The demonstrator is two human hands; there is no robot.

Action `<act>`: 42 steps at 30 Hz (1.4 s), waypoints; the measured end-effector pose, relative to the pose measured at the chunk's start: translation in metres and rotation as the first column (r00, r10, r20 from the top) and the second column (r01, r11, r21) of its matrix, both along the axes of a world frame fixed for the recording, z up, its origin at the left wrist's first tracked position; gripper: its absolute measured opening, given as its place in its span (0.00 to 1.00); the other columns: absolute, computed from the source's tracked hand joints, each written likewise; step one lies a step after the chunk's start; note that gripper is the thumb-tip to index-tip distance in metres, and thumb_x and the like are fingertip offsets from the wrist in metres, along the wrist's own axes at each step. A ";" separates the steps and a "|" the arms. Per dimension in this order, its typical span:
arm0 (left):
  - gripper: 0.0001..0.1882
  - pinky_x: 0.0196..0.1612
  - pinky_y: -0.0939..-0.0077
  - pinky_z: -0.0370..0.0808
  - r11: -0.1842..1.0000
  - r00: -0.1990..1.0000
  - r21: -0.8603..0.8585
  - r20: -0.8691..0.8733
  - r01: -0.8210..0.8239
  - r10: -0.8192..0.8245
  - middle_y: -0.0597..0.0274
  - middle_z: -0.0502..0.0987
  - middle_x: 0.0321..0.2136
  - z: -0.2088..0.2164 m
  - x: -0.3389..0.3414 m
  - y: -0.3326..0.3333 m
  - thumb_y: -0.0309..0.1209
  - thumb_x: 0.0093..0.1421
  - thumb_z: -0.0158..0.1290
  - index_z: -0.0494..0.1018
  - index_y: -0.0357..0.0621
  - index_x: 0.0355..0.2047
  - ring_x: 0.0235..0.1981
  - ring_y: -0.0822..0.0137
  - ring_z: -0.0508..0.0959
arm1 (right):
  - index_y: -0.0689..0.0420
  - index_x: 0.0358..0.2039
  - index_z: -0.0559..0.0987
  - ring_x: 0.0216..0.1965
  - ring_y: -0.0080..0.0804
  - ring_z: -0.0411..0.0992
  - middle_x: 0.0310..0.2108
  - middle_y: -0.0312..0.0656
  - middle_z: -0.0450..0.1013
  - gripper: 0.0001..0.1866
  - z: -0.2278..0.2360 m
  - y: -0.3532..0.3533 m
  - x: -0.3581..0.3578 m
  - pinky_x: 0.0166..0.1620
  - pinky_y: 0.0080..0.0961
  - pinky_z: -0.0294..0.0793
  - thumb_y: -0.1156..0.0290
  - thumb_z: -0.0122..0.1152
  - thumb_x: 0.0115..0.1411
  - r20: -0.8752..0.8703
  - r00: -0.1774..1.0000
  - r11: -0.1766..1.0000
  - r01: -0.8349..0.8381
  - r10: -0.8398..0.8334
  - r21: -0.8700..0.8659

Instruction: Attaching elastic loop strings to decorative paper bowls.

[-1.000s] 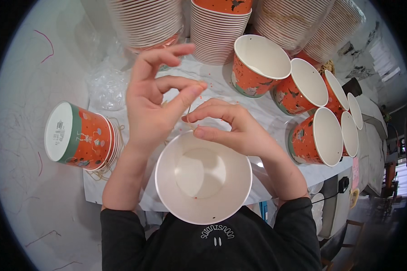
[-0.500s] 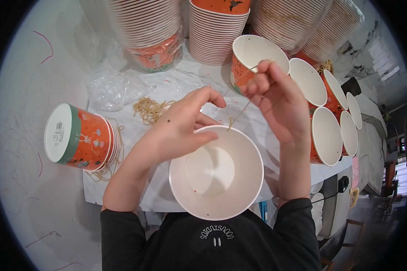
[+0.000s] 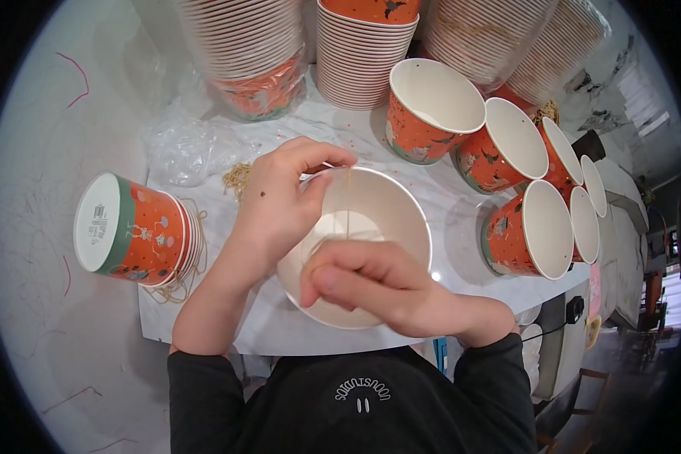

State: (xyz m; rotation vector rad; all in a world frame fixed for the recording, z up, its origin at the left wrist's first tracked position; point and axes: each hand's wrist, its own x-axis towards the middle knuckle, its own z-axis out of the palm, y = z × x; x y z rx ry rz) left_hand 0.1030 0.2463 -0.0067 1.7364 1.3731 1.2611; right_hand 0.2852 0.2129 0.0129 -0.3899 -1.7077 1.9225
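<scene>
In front of me a white-lined paper bucket (image 3: 403, 216) stands near the table's front edge, its mouth facing up. My left hand (image 3: 284, 193) grips the far left of its rim, with the thumb inside the mouth and the fingers at the outer edge. A thin tan cord (image 3: 348, 206) runs from the far rim across the opening toward me. My right hand (image 3: 378, 286), closed in a fist over the bucket's near side, holds this cord; the end inside the fist is hidden.
Several orange patterned buckets (image 3: 518, 231) stand at the right. Tall nested stacks (image 3: 367, 64) line the back. A nested set (image 3: 155, 234) lies on its side at the left, with cord around it. Clear plastic wrap (image 3: 193, 151) and a cord bundle (image 3: 237, 180) lie behind my left hand.
My right hand came down from the upper right to above the bucket, drawing the cord toward me. The bucket shifted away from me, and my left hand moved onto its far rim.
</scene>
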 end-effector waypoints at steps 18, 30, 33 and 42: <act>0.13 0.43 0.73 0.80 0.963 0.951 0.139 -0.176 -0.230 0.253 0.58 0.85 0.37 -0.008 -0.036 0.023 0.15 0.60 0.52 0.82 0.37 0.42 0.40 0.66 0.84 | 0.62 0.48 0.72 0.21 0.19 0.56 0.25 0.31 0.61 0.16 0.066 0.026 0.091 0.25 0.21 0.59 0.63 0.42 0.77 -0.555 0.706 0.726 0.643 -0.440 0.243; 0.18 0.54 0.72 0.78 0.988 0.998 0.149 0.049 0.033 -0.041 0.59 0.79 0.53 0.024 -0.002 -0.013 0.22 0.66 0.55 0.77 0.39 0.56 0.53 0.67 0.79 | 0.65 0.33 0.79 0.28 0.19 0.68 0.28 0.37 0.75 0.05 0.040 0.043 0.042 0.31 0.20 0.64 0.78 0.57 0.64 0.175 0.807 0.713 0.369 -0.565 0.596; 0.21 0.54 0.72 0.77 0.963 0.942 -0.021 0.212 0.269 -0.259 0.61 0.80 0.54 0.032 0.006 -0.026 0.24 0.64 0.60 0.76 0.40 0.59 0.53 0.70 0.79 | 0.65 0.31 0.79 0.29 0.17 0.67 0.27 0.34 0.74 0.06 0.039 0.041 0.041 0.32 0.19 0.60 0.78 0.56 0.64 0.191 0.827 0.738 0.336 -0.529 0.585; 0.08 0.46 0.77 0.81 0.910 0.872 -0.222 0.433 0.349 -0.229 0.56 0.86 0.33 0.039 0.001 -0.028 0.22 0.67 0.57 0.82 0.29 0.43 0.38 0.70 0.85 | 0.65 0.30 0.80 0.26 0.19 0.66 0.26 0.38 0.73 0.04 0.041 0.045 0.048 0.30 0.21 0.63 0.80 0.58 0.59 0.135 0.814 0.700 0.386 -0.564 0.601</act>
